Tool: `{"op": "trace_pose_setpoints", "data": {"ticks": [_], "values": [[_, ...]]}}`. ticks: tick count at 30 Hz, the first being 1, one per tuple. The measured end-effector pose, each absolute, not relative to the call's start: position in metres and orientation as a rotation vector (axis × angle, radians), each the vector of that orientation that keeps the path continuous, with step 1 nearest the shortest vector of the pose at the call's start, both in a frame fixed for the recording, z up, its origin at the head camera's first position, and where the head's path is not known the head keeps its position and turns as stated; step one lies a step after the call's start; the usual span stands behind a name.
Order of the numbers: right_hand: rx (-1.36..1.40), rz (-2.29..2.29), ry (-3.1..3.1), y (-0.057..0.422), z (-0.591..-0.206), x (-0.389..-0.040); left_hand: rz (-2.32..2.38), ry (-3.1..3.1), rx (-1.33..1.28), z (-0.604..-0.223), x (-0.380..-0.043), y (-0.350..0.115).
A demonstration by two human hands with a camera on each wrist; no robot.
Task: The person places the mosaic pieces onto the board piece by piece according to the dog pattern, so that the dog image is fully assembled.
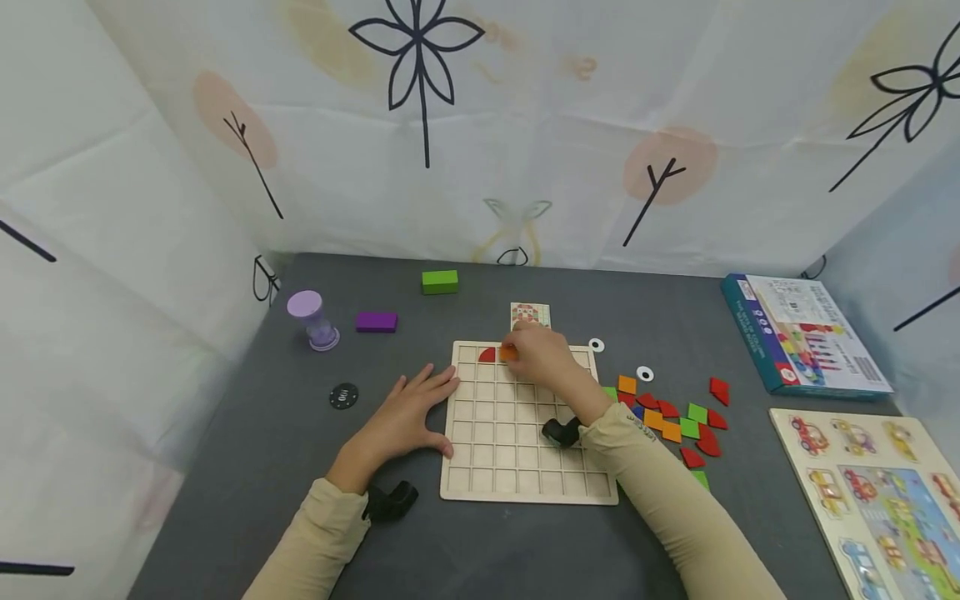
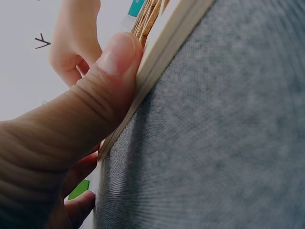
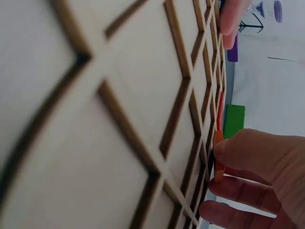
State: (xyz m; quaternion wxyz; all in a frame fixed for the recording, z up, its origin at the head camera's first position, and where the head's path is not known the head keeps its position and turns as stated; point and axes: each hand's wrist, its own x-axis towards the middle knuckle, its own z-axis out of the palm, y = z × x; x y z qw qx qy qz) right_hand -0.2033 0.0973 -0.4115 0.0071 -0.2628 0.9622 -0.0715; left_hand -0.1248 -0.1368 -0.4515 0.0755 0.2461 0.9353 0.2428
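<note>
A wooden grid board (image 1: pixel 506 483) lies flat on the dark table. My right hand (image 1: pixel 542 354) pinches an orange square tile (image 3: pixel 218 155) over the board's far row. Beside that tile, a red quarter-round tile (image 1: pixel 487 355) sits in a cell. My left hand (image 1: pixel 408 417) rests along the board's left edge with its fingers spread and the thumb (image 2: pixel 119 62) against the side. Just beyond the board lies a small pattern card (image 1: pixel 529 312), partly covered by the right hand.
Loose red, orange, green and blue tiles (image 1: pixel 672 430) lie right of the board, near white rings (image 1: pixel 644 373). Left are a purple hourglass (image 1: pixel 315 321), a black disc (image 1: pixel 343 396) and a purple block (image 1: pixel 377 322). A green block (image 1: pixel 439 282), game box (image 1: pixel 813 333) and picture board (image 1: pixel 817 492) stand around.
</note>
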Motion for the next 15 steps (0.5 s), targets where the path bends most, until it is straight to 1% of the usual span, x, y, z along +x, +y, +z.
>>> {"op": "trace_pose_setpoints", "data": {"ticks": [10, 13, 15], "values": [[-0.768, -0.252, 2.995, 0.089, -0.409, -0.204, 0.733, 2.809, 0.731, -0.449, -0.125, -0.138], [-0.756, -0.312, 3.001, 0.1, -0.405, -0.201, 0.74, 2.801, 0.738, -0.45, -0.125, -0.138], [-0.749, -0.34, 3.027, 0.116, -0.401, -0.197, 0.744, 2.796, 0.742, -0.45, -0.124, -0.138]]}}
